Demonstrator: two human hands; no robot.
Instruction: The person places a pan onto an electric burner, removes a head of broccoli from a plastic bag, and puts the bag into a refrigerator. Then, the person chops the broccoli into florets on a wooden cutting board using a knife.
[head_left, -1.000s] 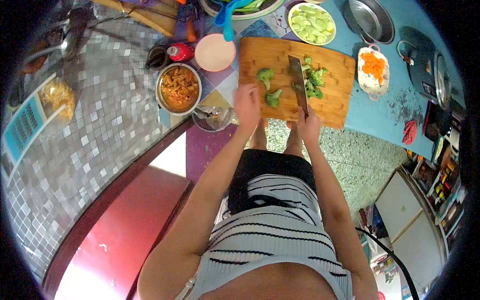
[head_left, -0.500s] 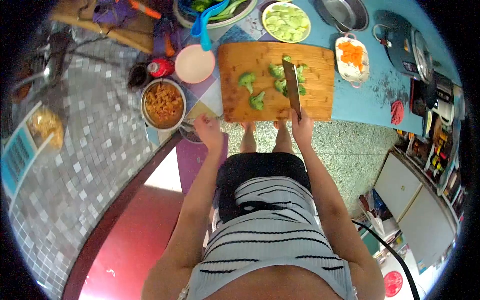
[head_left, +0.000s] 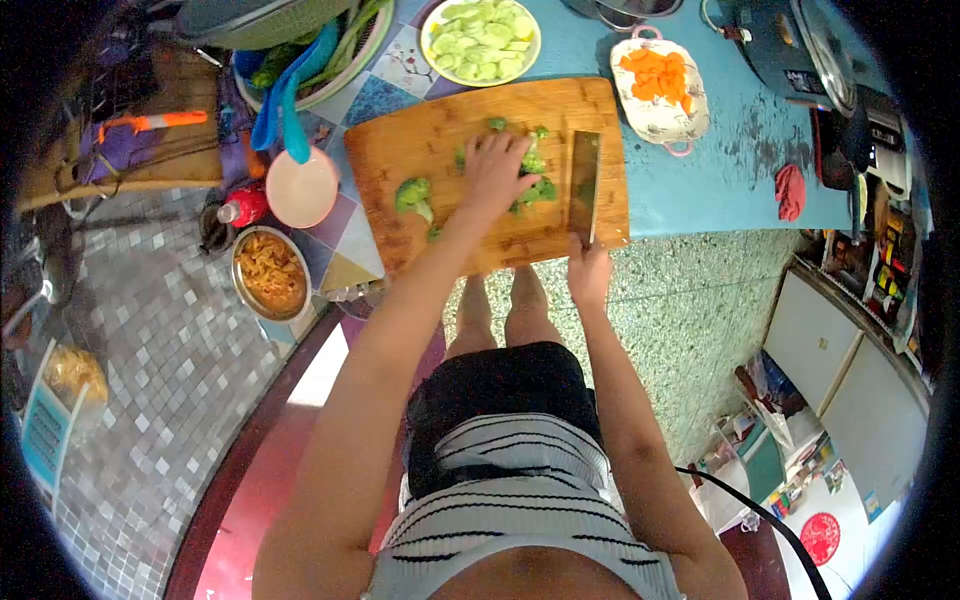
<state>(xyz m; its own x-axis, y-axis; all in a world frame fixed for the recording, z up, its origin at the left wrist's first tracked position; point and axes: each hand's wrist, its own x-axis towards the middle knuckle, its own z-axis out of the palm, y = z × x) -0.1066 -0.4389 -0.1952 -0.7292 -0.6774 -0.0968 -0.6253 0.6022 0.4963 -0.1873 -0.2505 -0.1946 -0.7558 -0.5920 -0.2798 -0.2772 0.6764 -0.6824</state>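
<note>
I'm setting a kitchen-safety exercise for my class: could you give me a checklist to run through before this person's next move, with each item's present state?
1. Knife held at its handle end in the right grip: ok.
2. Left grip apart from the knife: ok, a gap shows between them.
3. Knife edge touching the cutting board: cannot tell from this angle.
4. Broccoli gathered in one group: not ok, one large floret lies apart to the left.
5. Left fingers closed on broccoli: cannot tell, the hand hides what is beneath.
6. Dish of orange pieces off the board: ok, it stands beside it.
</note>
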